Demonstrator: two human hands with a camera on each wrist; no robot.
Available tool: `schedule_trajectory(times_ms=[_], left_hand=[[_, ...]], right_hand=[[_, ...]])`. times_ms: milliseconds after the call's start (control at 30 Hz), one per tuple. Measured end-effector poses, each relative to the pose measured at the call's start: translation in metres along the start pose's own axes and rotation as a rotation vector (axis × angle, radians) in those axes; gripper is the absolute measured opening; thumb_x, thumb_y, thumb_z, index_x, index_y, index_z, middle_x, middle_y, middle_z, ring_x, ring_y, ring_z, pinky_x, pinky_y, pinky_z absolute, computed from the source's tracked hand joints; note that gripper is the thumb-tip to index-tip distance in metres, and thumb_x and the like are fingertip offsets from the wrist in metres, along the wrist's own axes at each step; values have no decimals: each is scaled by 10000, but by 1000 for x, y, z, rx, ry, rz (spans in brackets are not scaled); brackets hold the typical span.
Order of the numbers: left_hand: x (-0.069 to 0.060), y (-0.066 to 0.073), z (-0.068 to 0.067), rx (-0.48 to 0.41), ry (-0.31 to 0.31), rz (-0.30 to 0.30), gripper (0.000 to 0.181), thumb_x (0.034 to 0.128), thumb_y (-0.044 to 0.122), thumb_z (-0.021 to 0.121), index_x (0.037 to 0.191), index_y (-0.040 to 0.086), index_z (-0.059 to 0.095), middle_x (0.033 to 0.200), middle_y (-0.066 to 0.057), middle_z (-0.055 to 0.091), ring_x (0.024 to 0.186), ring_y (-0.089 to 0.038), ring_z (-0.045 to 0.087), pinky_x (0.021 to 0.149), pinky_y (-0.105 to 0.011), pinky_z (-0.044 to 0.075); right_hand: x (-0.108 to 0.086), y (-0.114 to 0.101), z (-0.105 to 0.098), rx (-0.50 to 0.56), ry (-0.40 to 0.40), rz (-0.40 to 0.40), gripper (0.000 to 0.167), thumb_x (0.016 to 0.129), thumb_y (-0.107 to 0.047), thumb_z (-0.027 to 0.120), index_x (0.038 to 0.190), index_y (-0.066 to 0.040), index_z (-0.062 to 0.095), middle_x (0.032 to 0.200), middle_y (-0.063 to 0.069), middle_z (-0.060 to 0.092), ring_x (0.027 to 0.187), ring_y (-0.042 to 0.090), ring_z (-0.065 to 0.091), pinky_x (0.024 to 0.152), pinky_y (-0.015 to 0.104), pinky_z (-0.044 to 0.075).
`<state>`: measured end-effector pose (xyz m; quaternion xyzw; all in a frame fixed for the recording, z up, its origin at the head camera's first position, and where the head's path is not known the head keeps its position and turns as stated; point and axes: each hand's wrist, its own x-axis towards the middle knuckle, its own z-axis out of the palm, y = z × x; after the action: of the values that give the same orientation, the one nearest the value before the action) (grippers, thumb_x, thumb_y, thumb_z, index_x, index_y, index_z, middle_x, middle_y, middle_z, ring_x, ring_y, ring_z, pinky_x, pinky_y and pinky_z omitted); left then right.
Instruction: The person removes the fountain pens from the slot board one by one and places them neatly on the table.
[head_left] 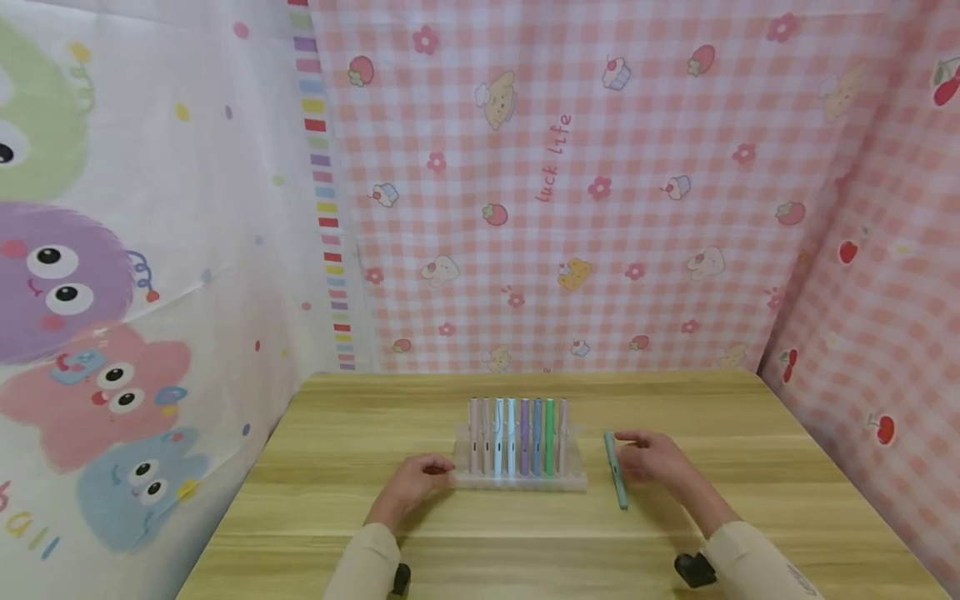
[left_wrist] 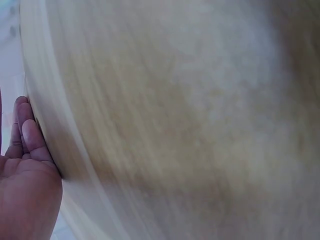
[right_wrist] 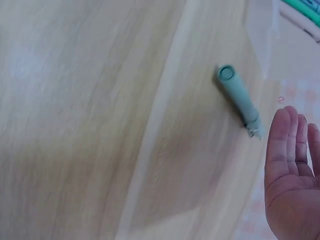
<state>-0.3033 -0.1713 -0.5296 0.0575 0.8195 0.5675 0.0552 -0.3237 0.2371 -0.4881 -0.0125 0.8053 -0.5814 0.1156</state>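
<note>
Pen (head_left: 616, 469), pale green, lies on the table (head_left: 525, 542) between the clear stand (head_left: 521, 484), holding 8 other pens (head_left: 524, 437), and the nearer right hand (head_left: 654, 458), just left of it, well apart from the left hand (head_left: 411, 483). Its long axis runs nearly front to back, far end angled slightly left. The right hand's fingers extend, holding nothing; the left is at the stand's left end, its grip impossible to tell.

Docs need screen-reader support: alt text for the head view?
A right hand is beside a teal pen lying on a wooden table; the left hand is at the left end of a clear rack holding eight pens. Pink checked cloth hangs behind.
</note>
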Motion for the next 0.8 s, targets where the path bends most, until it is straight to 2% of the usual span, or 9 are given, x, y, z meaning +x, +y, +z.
schedule_trajectory(times_ms=[133,267,400,567,700,800], left_hand=[[0,2,-1,6,-13,4,196,881,26,717,1047,-72,680,984,-91,668,920,-197,589,806,-340,501],[0,2,-2,39,-17,-13,197,892,55,717,1060,-44,686,1001,-82,662,937,-199,584,818,-348,495],[1,2,-3,39,-15,-11,186,896,57,713,1052,-41,689,997,-78,663,933,-193,581,824,-347,492],[1,2,-3,15,-7,8,188,885,21,713,1040,-80,677,988,-107,670,914,-195,589,808,-352,506],[1,1,-4,3,-3,6,196,881,5,710,1042,-98,665,990,-122,667,919,-212,594,815,-382,512],[1,0,-3,-3,-9,4,198,879,6,712,1044,-94,666,988,-115,666,921,-214,595,818,-382,512]], right_hand=[[-1,-8,5,35,21,-7,492,986,-100,586,1408,108,441,1303,297,543,1113,376,599,911,468,517],[-1,-14,9,50,35,-41,481,995,-120,590,1400,103,455,1367,303,503,1174,393,568,956,494,486],[2,-19,19,60,46,-67,463,993,-141,606,1369,103,490,1323,286,549,1160,385,580,954,494,487],[9,-20,39,60,59,-90,412,966,-88,630,1303,129,537,1207,251,630,1037,300,641,895,467,524],[15,-19,56,70,71,-93,366,943,-32,641,1252,149,565,1130,241,655,966,263,656,843,441,550],[17,-17,65,80,114,-70,335,922,-10,663,1224,121,605,1102,214,668,930,237,656,810,398,561]])
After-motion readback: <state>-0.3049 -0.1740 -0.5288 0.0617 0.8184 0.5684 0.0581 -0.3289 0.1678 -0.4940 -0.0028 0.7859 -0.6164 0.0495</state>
